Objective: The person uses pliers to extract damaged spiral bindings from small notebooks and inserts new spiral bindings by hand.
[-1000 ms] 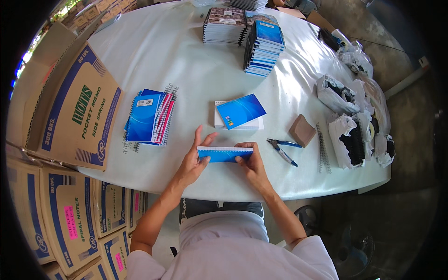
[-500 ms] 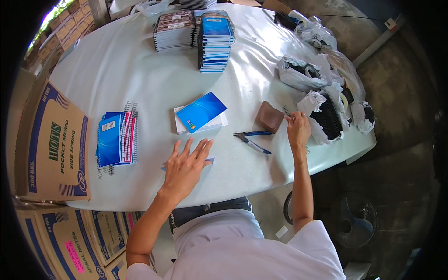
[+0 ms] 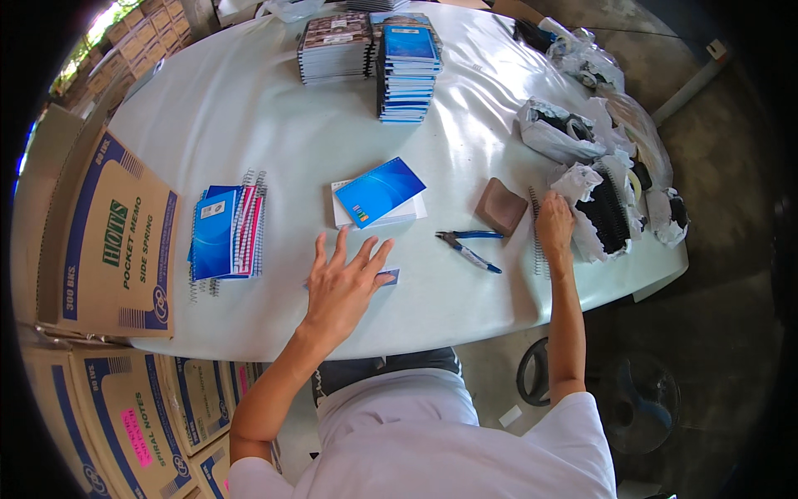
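My left hand (image 3: 345, 281) is open, fingers spread, above a small blue-edged booklet (image 3: 391, 276) that it mostly covers. Just beyond it, a blue-covered notebook (image 3: 381, 191) lies askew on white punched sheets (image 3: 405, 214). Over at the right, my right hand (image 3: 554, 224) has its fingers closed at a thin dark spiral wire coil (image 3: 538, 241); the fingertips are partly hidden. Left of the coil lies a brown block (image 3: 502, 206), and in front of it blue-handled pliers (image 3: 471, 249). A paper-wrapped bundle of black coils (image 3: 605, 212) sits close by my right hand.
Spiral notebooks with blue and pink covers (image 3: 218, 233) lie at the left beside a large cardboard box (image 3: 116, 241). Tall notebook stacks (image 3: 407, 79) stand at the back. More wrapped coils (image 3: 561, 129) line the white table's (image 3: 274, 150) right side. Below are boxes (image 3: 125, 416) and a fan (image 3: 640, 399).
The whole view has shifted, moving everything rightward in the picture. The coil by my right hand now stands more upright in the picture and shows more of its length. My left hand stays over the booklet.
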A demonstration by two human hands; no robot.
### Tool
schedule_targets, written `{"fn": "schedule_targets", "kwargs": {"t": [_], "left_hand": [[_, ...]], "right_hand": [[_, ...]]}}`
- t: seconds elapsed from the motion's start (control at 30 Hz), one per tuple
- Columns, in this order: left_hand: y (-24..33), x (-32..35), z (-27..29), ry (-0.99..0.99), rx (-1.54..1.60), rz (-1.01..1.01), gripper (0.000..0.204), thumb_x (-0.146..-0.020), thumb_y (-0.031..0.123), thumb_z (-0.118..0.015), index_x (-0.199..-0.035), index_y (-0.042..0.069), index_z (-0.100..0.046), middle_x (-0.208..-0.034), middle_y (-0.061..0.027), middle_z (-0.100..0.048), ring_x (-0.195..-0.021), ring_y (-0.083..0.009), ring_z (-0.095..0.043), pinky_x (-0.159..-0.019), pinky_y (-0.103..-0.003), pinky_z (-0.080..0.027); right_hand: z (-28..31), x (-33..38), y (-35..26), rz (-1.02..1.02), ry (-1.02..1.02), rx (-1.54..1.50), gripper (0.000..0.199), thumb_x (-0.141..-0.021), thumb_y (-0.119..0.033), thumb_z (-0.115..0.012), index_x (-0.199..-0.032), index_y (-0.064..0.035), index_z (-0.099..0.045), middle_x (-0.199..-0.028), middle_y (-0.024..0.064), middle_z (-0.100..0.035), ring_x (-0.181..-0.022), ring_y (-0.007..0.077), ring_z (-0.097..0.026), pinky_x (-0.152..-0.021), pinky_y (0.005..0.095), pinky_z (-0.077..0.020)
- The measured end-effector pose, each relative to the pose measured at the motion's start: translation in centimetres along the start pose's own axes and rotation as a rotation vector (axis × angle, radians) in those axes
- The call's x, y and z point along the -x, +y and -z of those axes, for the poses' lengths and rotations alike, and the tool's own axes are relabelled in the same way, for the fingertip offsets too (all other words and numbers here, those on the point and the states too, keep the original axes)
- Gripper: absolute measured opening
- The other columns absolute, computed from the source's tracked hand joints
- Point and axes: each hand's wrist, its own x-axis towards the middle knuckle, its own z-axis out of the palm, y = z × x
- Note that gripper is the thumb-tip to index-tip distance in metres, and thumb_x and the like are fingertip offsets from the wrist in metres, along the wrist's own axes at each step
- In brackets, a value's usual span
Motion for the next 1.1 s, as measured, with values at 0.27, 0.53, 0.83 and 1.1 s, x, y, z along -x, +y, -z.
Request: {"fn": "schedule_targets", "kwargs": {"t": [0.27,0.53,0.83,1.1], "left_hand": [[-0.1,0.2,-0.4,-0.052,0.1,0.054,0.053,-0.092,0.037,-0.062,-0.141,0.021,-0.05,-0.128,-0.0071,-0.064,-0.118,-0.0363,-0.059,-0.102,-0.053,-0.043],[0.0,0.1,-0.5,-0.059,0.112,0.065,0.052,-0.093,0.035,-0.062,-0.141,0.021,-0.05,-0.129,-0.0065,-0.064,-0.118,-0.0344,-0.06,-0.102,-0.051,-0.044],[-0.1,-0.2,-0.5,-0.041,0.164,0.099,0.056,-0.092,0.037,-0.063,-0.143,0.02,-0.049,-0.128,-0.0067,-0.064,-0.118,-0.0353,-0.06,-0.104,-0.054,-0.04],[-0.2,-0.2,-0.5,-0.059,0.078,0.091,0.056,-0.091,0.039,-0.063,-0.142,0.02,-0.05,-0.13,-0.0071,-0.063,-0.119,-0.0358,-0.059,-0.107,-0.057,-0.036]], "right_hand": [[-1.0,-0.2,-0.4,0.158,0.079,0.006,0.014,-0.088,-0.007,-0.057,-0.099,0.0007,-0.06,-0.105,0.0173,-0.06,-0.108,0.0353,-0.057,-0.087,0.0501,-0.0486],[-1.7,-1.8,0.6,0.134,0.049,-0.249,0.008,-0.086,-0.005,-0.059,-0.092,-0.0002,-0.06,-0.094,0.0182,-0.064,-0.093,0.0389,-0.061,-0.081,0.0446,-0.0484],[6.1,0.2,-4.2,0.227,0.047,-0.822,0.017,-0.086,0.003,-0.059,-0.101,0.0003,-0.067,-0.09,0.0137,-0.067,-0.075,0.0178,-0.065,-0.067,0.0299,-0.0508],[8.3,8.0,-17.7,0.428,-0.5,-1.254,0.019,-0.08,0.002,-0.072,-0.099,-0.0023,-0.07,-0.09,0.0084,-0.068,-0.077,0.0174,-0.065,-0.069,0.0288,-0.0506]]}}
